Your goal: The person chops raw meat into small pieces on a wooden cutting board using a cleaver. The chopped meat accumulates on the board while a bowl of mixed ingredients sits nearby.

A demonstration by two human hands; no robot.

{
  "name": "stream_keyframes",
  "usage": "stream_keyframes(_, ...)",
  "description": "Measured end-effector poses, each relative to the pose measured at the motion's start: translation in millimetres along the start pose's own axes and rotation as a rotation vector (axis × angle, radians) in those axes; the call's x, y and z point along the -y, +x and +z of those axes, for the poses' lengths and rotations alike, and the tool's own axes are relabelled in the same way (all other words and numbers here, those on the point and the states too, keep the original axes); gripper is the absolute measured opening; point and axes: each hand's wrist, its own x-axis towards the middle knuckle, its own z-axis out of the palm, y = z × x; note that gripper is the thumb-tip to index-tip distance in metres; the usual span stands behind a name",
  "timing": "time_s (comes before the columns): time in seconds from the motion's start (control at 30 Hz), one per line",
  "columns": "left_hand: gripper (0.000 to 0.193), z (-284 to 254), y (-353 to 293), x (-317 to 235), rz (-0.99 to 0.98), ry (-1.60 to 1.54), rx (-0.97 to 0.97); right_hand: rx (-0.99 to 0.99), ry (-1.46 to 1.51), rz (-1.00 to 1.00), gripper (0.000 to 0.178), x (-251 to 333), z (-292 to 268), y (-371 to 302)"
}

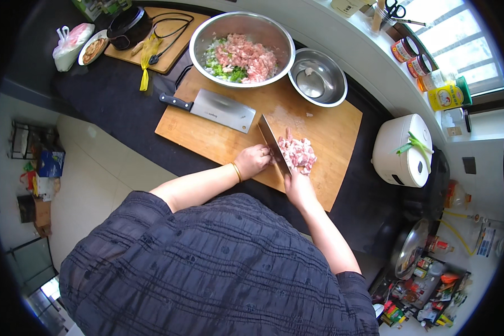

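Observation:
My right hand (300, 189) is closed round the handle of a cleaver (274, 144), whose blade stands on edge on the wooden cutting board (213, 143). To the blade's left, my left hand (253, 161) has its fingers curled against a bit of raw meat, mostly hidden under them. A heap of chopped pink meat (298, 154) lies just right of the blade. A second cleaver (224, 111) with a black handle lies flat on the board, beyond my left hand and touched by neither hand.
At the board's far edge stand a large steel bowl (289, 42) of minced meat and chopped greens and a smaller steel bowl (340, 89). A white rice cooker (400, 151) with scallion on its lid is at right. Far left are a small board (168, 61), a black pot (130, 31) and a plate (89, 57).

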Motion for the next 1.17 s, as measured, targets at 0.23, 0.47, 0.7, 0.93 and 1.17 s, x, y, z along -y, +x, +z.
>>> stream_keyframes(0.23,0.013,10.3,-8.0,0.4,-0.038,-0.057,-0.025,0.09,-0.064,0.05,0.02,-14.5,-11.2,-37.0)
stream_keyframes(0.47,0.014,4.3,-3.3,4.2,-0.008,-0.047,0.034,-0.038,-0.013,0.001,0.021,14.7,13.8,33.2)
stream_keyframes(0.7,0.015,8.6,-5.7,0.6,-0.058,-0.006,0.063,0.046,-0.014,0.067,0.02,-20.2,7.6,-35.8)
stream_keyframes(0.93,0.015,5.7,-1.6,-1.1,0.006,-0.009,0.09,-0.062,0.052,0.05,0.023,-7.6,22.8,-0.7)
stream_keyframes(1.17,0.016,0.4,-7.4,-2.8,-0.057,-0.001,0.146,-0.208,0.343,-0.148,0.046,-30.3,39.7,7.7)
